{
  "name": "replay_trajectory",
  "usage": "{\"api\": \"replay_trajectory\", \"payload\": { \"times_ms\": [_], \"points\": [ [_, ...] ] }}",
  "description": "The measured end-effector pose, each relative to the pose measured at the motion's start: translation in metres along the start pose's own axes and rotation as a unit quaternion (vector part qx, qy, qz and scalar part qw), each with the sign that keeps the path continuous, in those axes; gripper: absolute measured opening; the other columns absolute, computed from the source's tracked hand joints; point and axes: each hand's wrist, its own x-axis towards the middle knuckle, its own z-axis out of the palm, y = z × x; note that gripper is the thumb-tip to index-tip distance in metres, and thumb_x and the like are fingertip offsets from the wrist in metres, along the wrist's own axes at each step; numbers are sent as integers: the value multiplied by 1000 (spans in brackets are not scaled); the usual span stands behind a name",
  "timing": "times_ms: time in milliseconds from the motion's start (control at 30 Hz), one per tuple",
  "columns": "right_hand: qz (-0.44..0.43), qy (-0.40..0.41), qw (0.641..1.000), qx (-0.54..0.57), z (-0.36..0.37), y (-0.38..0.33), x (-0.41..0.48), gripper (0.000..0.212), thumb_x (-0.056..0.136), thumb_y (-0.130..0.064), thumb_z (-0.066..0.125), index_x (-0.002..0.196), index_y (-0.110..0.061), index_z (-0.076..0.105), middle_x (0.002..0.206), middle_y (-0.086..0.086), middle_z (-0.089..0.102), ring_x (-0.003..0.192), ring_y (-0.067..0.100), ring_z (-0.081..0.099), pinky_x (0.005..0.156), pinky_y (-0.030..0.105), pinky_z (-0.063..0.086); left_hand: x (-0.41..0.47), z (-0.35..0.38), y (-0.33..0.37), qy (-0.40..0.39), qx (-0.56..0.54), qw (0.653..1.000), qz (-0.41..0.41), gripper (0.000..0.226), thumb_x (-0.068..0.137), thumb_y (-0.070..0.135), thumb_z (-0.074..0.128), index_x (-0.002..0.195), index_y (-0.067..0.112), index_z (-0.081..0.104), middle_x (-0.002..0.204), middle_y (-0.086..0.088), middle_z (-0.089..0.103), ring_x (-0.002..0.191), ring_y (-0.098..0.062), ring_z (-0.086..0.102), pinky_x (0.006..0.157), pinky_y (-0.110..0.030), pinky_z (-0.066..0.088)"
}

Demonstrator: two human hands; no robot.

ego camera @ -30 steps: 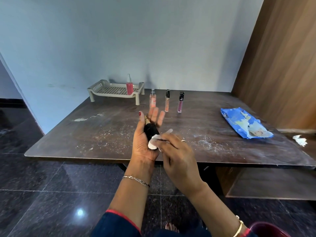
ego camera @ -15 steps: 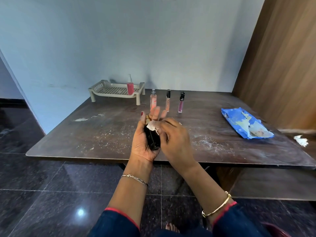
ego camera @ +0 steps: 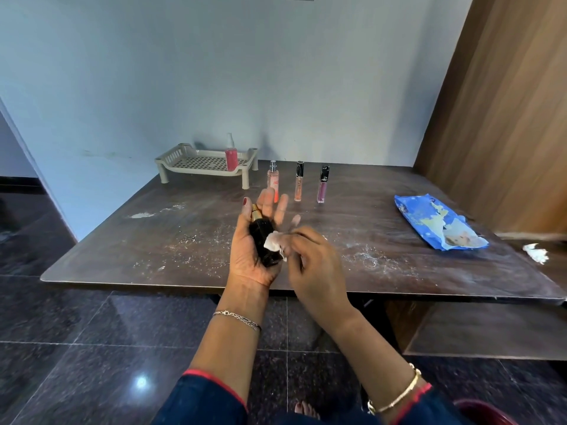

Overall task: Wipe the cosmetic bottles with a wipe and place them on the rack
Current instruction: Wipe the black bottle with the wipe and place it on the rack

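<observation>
Right now the small black glass bottle with a gold cap point(ego camera: 260, 237) lies lengthwise in the upturned palm of the left hand point(ego camera: 256, 250), cap toward the fingertips, above the near edge of the dark brown wooden table point(ego camera: 153, 240). The left grip is loose: the fingers are spread straight past the cap and the thumb stands alongside the bottle, not wrapped round it. The right hand point(ego camera: 313, 265) comes in from the right, and its grip is pinched closed on a small crumpled white wipe point(ego camera: 272, 242), which it presses against the bottle's right side.

Five cosmetic containers are in view. One is the black bottle in the palm. One red bottle with a clear cap point(ego camera: 230, 156) stands upright on the beige perforated plastic rack point(ego camera: 196, 162) at the table's far left corner. Three stand in a row on the table just right of the rack: a pink spray bottle point(ego camera: 272, 176), a peach gloss tube with a black cap point(ego camera: 299, 185) and a purple gloss tube with a black cap point(ego camera: 322, 187).

One blue wipes packet point(ego camera: 438, 225) lies on the right, and one used white wad point(ego camera: 535, 253) lies beyond it.
</observation>
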Motion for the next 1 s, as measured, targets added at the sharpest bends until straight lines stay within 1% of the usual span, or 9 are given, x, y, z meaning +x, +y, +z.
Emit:
{"api": "replay_trajectory", "payload": {
  "times_ms": [67, 200, 333, 433, 567, 667, 733, 867, 1000],
  "points": [
    [2, 8, 1000, -10, 5, -1, 12, 33, 81, 9, 56, 100, -13, 72, 94, -1, 65, 82, 13, 61, 70, 32, 53, 1, -3, -1, -5, -2, 1000, -14, 30, 95, 38, 47, 106, 15, 65, 108, 3, 70, 119, -18, 58, 92, -39, 52],
    [17, 24, 1000, -11, 15, -3, 23, 36, 81, 7, 56, 104, -15, 73, 96, -2, 67, 84, 12, 61, 75, 20, 49, 1, -8, 0, -1, 18, 1000, -22, 31, 95, 39, 47, 106, 16, 66, 122, 1, 61, 113, -17, 60, 102, -34, 45],
    [51, -8, 998, 27, 16, 0, 11, 32, 84, 6, 54, 101, -14, 72, 94, -4, 66, 85, 8, 61, 77, 22, 50, 5, -7, 3, 58, -9, 998, 22, 31, 96, 37, 45, 100, 14, 64, 88, 4, 73, 92, -14, 69, 101, -37, 41],
    [133, -47, 986, 87, 13, 5, 6, 31, 86, 6, 55, 98, -17, 73, 92, -10, 65, 87, 1, 59, 79, 14, 47, 9, -10, 3, 126, -23, 990, 50, 32, 93, 39, 46, 92, 13, 65, 78, 4, 69, 75, -15, 68, 87, -36, 47],
    [291, -72, 909, 289, 7, 3, 6, 22, 88, -5, 64, 109, -10, 70, 102, -2, 72, 90, 1, 65, 84, 18, 52, 16, -3, 4, 191, -2, 978, 84, 37, 93, 42, 44, 82, 13, 63, 69, 2, 61, 62, -14, 57, 74, -32, 48],
    [330, -41, 885, 325, 8, -3, 4, 34, 78, -8, 76, 111, -10, 69, 102, 0, 73, 93, 5, 67, 83, 17, 52, 23, 5, 4, 226, 69, 965, 116, 45, 97, 45, 38, 75, 14, 60, 62, 2, 59, 56, -12, 55, 69, -31, 46],
    [373, 3, 855, 361, 10, -7, 6, 32, 77, -3, 76, 107, -10, 70, 96, 0, 74, 87, 4, 68, 80, 17, 53, 25, 9, 2, 223, 118, 958, 136, 45, 97, 47, 39, 71, 16, 57, 61, 3, 58, 55, -11, 54, 64, -28, 42],
    [451, 88, 763, 455, 14, -10, 9, 25, 77, 7, 71, 98, -6, 71, 85, 1, 74, 80, 8, 69, 82, 22, 54, 20, 14, -1, 180, 205, 947, 169, 34, 94, 44, 48, 75, 19, 61, 70, 6, 60, 65, -8, 50, 61, -24, 40],
    [519, 145, 676, 502, 18, -12, 11, 23, 77, 15, 66, 88, -4, 66, 92, 11, 69, 78, 14, 65, 64, 16, 56, 11, 15, 7, 153, 319, 926, 129, 26, 90, 36, 57, 85, 12, 66, 69, 9, 57, 67, -9, 47, 63, -28, 43]
  ]
}}
